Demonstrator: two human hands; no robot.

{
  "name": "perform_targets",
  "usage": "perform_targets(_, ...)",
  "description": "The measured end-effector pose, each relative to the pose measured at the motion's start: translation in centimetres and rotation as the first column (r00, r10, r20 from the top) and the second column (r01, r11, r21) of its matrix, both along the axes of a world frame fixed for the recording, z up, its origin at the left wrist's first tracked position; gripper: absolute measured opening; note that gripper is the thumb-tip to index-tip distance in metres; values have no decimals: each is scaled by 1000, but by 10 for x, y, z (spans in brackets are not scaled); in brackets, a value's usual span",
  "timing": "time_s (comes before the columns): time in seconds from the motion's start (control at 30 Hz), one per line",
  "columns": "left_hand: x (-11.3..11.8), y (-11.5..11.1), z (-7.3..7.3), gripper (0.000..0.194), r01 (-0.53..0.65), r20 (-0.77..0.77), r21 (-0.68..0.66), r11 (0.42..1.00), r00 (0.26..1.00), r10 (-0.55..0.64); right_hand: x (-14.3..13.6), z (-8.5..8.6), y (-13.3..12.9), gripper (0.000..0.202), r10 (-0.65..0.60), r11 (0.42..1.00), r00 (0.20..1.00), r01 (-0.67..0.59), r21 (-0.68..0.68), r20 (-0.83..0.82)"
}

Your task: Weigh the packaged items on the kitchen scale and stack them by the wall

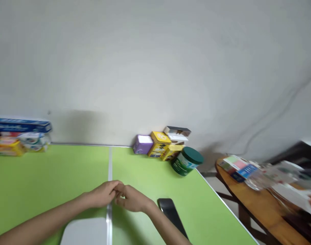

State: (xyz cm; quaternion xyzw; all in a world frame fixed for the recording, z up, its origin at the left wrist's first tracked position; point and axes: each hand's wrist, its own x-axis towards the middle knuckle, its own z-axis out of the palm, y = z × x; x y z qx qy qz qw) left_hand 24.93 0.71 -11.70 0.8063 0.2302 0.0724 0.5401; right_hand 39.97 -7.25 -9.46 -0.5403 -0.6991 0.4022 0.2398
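Observation:
My left hand (103, 194) and my right hand (131, 198) meet over the light metal seam (110, 165) of the green table (76, 170). Both have curled, closed fingers that touch or overlap at the tips. Whether anything small is between them is hidden. Below the left forearm lies a pale grey, rounded flat object (85, 233), cut off by the lower frame edge. A black phone-like slab (170, 212) lies beside my right forearm, which partly covers it.
Against the wall stand a purple box (143, 144), yellow boxes (159, 144) and a dark green tub (187, 161). A long blue box (21, 126) rests on other packages at far left. A wooden table (257, 207) on the right carries cluttered boxes and plastic.

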Motion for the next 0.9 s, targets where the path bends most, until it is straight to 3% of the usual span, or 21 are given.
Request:
perform_targets(0.2,-114,-11,18,37,-69,43,8,998,997,68,-96,23,4,41,224,971,969,-213,-108,101)
perform_targets(0.33,-174,5,6,47,-293,62,-44,955,953,295,-150,27,28,50,316,943,933,-288,-170,171)
perform_targets(0.4,-199,21,-6,46,-494,113,-72,867,859,499,-169,21,47,50,318,941,932,-287,-181,175)
perform_targets(0.47,-222,44,-17,43,-665,180,-82,742,722,668,-185,10,70,48,287,950,952,-267,-160,111)
perform_targets(0.6,-267,109,-29,40,-861,238,-44,507,484,842,-212,-14,129,46,112,983,977,-135,-121,-181)
perform_targets(0.7,-298,172,-22,52,-944,260,12,329,321,911,-229,-19,183,54,-84,990,919,35,-133,-386)
perform_targets(0.8,-323,236,-6,70,-984,297,71,162,176,939,-241,-11,243,66,-239,971,829,203,-127,-505)
perform_targets(0.9,-335,287,11,81,-991,321,123,51,88,943,-250,-2,298,75,-297,952,784,285,-109,-546)
